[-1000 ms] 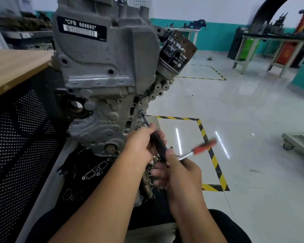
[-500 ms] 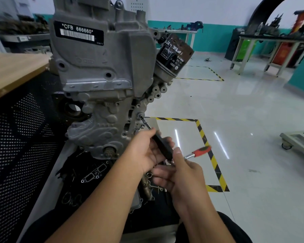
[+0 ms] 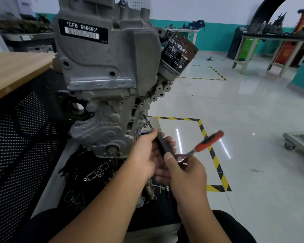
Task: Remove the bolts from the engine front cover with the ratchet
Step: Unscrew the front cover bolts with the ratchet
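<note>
Left hand (image 3: 144, 155) steadying ratchet (image 3: 207, 142) extension on engine front cover (image 3: 104, 120) bolt (image 3: 144, 115), right hand (image 3: 186, 174) holding ratchet

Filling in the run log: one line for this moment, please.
left hand grips extension bar | right hand at ratchet head | bit on bolt | front cover still mounted

Tight on the left, open floor on the right

The engine front cover (image 3: 102, 95) fills the space ahead, and the perforated black panel (image 3: 19, 137) under the wooden bench edge (image 3: 16, 71) closes its left side. To the cover's right the oil filter (image 3: 177, 55) overhangs the bolt (image 3: 144, 116); below it open floor (image 3: 244, 120) gives the ratchet (image 3: 207, 142) handle free room. Gaskets (image 3: 96, 172) clutter the tray below the cover.
</note>
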`<move>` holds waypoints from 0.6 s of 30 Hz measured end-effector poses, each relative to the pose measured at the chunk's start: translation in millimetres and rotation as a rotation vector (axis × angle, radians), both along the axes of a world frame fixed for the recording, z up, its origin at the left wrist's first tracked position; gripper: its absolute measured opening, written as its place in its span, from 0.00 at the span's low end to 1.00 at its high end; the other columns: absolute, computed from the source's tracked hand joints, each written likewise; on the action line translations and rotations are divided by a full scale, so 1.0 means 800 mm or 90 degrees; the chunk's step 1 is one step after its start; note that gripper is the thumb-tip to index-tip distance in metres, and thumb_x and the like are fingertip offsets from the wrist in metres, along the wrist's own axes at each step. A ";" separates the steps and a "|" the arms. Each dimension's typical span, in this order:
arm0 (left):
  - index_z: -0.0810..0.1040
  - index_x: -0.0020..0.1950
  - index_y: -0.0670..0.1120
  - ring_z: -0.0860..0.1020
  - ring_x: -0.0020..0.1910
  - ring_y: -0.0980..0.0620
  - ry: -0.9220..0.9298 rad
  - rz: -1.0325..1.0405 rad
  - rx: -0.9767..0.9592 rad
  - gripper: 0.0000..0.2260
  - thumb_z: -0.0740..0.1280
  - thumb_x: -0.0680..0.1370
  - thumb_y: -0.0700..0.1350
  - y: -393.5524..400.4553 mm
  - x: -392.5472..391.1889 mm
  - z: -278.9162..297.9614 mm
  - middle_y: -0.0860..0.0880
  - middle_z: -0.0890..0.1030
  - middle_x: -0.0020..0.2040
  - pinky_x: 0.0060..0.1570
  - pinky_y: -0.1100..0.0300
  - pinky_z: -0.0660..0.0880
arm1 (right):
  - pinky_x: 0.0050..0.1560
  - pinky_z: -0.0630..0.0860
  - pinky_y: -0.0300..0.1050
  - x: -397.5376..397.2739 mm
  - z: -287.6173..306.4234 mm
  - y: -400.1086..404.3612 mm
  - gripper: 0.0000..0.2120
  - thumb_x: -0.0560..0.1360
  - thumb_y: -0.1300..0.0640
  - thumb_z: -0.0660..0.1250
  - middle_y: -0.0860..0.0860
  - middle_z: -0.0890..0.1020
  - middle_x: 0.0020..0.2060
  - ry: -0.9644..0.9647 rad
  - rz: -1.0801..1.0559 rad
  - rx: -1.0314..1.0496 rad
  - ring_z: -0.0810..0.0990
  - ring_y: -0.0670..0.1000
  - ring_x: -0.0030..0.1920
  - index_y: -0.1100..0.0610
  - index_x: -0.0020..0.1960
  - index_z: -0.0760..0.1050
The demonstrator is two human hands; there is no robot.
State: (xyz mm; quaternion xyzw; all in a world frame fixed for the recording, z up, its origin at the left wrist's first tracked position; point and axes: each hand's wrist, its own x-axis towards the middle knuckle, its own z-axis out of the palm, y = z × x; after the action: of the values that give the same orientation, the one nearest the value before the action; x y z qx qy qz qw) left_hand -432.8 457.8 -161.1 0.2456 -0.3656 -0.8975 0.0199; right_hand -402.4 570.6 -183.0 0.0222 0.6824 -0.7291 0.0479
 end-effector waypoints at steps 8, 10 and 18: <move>0.79 0.48 0.40 0.84 0.35 0.44 -0.024 0.029 -0.120 0.08 0.68 0.82 0.44 -0.003 -0.006 -0.008 0.41 0.85 0.39 0.35 0.53 0.82 | 0.36 0.82 0.39 -0.001 -0.003 0.005 0.07 0.76 0.55 0.75 0.49 0.84 0.31 0.153 -0.004 0.223 0.84 0.45 0.32 0.51 0.46 0.76; 0.80 0.48 0.40 0.84 0.34 0.45 -0.026 0.036 -0.113 0.09 0.70 0.81 0.46 -0.001 -0.005 -0.008 0.42 0.84 0.39 0.34 0.54 0.81 | 0.36 0.79 0.35 0.000 -0.009 0.000 0.08 0.75 0.53 0.75 0.46 0.83 0.32 0.205 -0.041 0.288 0.83 0.42 0.33 0.48 0.43 0.75; 0.78 0.45 0.41 0.84 0.33 0.46 -0.039 -0.025 -0.082 0.10 0.63 0.84 0.43 0.000 0.001 -0.006 0.43 0.85 0.36 0.34 0.55 0.82 | 0.31 0.82 0.50 -0.002 0.004 0.003 0.07 0.81 0.54 0.69 0.55 0.85 0.31 -0.058 0.038 -0.033 0.83 0.51 0.29 0.57 0.51 0.79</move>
State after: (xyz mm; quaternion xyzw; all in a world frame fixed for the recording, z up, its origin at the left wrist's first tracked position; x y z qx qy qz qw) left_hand -431.7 457.4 -165.7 0.2642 -0.4281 -0.8642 0.0067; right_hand -403.6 573.1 -179.6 0.0334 0.6608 -0.7430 0.1010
